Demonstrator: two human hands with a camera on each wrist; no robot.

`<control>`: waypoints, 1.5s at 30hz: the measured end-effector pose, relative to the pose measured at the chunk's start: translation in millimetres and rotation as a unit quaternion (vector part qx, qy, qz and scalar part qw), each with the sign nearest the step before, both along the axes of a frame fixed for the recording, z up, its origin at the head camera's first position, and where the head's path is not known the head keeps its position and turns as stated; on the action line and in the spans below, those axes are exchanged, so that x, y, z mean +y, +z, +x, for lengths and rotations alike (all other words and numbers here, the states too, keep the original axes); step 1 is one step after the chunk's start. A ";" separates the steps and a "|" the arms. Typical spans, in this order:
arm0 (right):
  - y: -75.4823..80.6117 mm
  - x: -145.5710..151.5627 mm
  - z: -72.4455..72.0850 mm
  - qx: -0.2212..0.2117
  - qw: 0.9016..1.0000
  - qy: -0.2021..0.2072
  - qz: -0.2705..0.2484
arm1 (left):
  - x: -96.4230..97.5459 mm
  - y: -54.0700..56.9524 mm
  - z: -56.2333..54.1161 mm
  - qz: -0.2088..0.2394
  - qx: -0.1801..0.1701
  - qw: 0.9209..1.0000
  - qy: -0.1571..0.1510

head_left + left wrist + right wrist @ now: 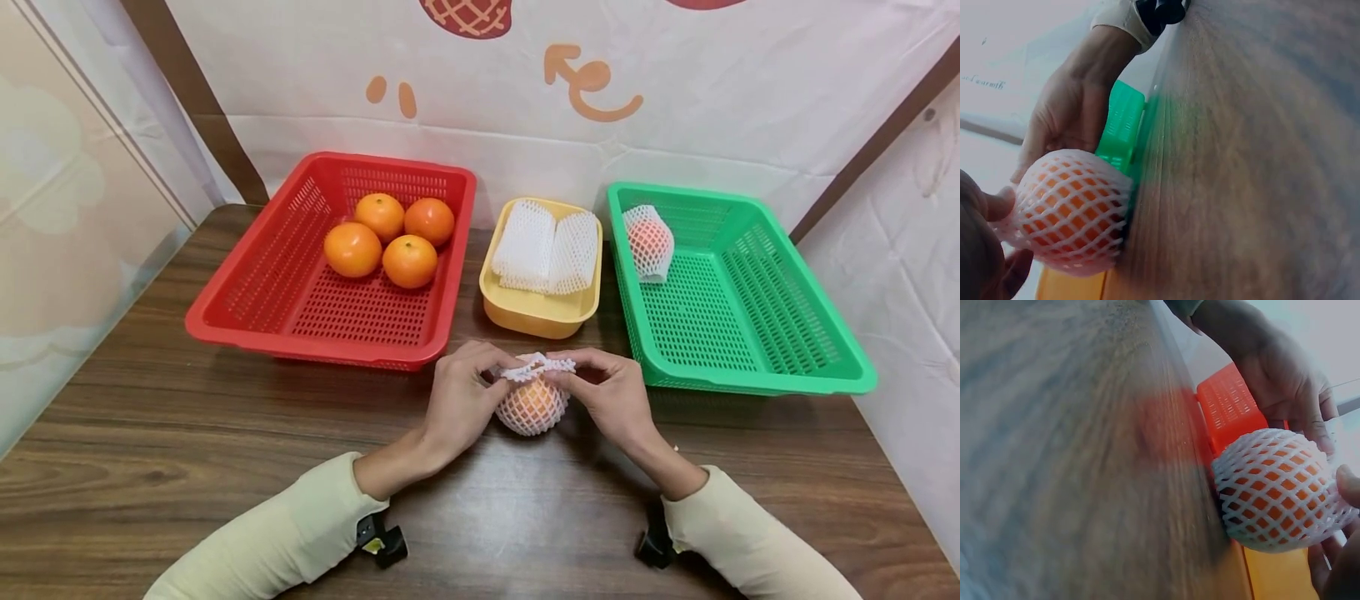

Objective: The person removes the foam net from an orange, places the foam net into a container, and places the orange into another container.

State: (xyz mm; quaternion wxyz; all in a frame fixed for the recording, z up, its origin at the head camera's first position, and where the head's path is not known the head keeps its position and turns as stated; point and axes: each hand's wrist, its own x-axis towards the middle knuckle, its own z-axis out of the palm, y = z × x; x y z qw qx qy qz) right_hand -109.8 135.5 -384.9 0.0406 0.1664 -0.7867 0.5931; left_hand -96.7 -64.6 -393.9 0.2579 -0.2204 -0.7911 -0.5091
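Observation:
An orange in a white foam net sleeve (pixel 532 408) sits on the table in front of me. My left hand (pixel 459 398) pinches the sleeve's upper edge on one side between thumb and fingers. Opposite it, my right hand (pixel 617 398) pinches the same edge, and the bunched mesh stretches between the two hands above the fruit. In the left wrist view the netting (pixel 1075 212) wraps round the orange's side and bottom. The right wrist view shows the same netted orange (pixel 1279 490) resting on the wood.
At left stands a red basket (pixel 330 348) with several bare oranges (pixel 410 262). A yellow bin (pixel 536 319) in the middle holds flat foam sleeves (pixel 573 254). The green basket (pixel 757 382) at right contains one netted fruit (pixel 649 243). A printed cloth hangs behind.

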 end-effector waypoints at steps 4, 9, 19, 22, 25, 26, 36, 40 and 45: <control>11.8 -3.2 5.4 -0.013 0.999 0.053 -0.002 | 0.0 -2.1 -0.8 0.024 0.000 1.000 0.004; 15.8 -5.2 7.6 -0.006 0.999 0.049 0.011 | 0.7 -2.0 0.1 0.045 -0.002 0.999 -0.008; 8.7 -7.7 9.0 0.092 0.995 -0.009 -0.026 | 3.2 2.8 2.5 -0.020 -0.083 0.996 -0.036; 6.3 -9.2 8.7 0.111 0.993 -0.019 -0.044 | 3.4 2.5 1.9 -0.033 -0.093 0.994 -0.037; 4.4 -10.0 7.8 0.118 0.991 -0.017 -0.052 | 3.3 0.5 0.3 -0.013 -0.065 0.997 -0.035; 3.9 -10.0 7.2 0.118 0.992 -0.013 -0.051 | 3.4 -0.2 -0.4 -0.003 -0.051 0.998 -0.033; 6.5 -7.0 2.1 0.053 0.994 0.097 -0.026 | 4.7 -3.3 -2.0 0.115 -0.023 0.993 0.010; -2.6 -4.4 -2.4 0.085 0.993 0.083 -0.019 | 5.9 -4.3 1.6 0.144 -0.066 0.987 0.005; -17.2 -3.8 -6.9 0.134 0.990 0.015 -0.035 | 6.2 -3.2 2.0 0.137 -0.113 0.984 -0.007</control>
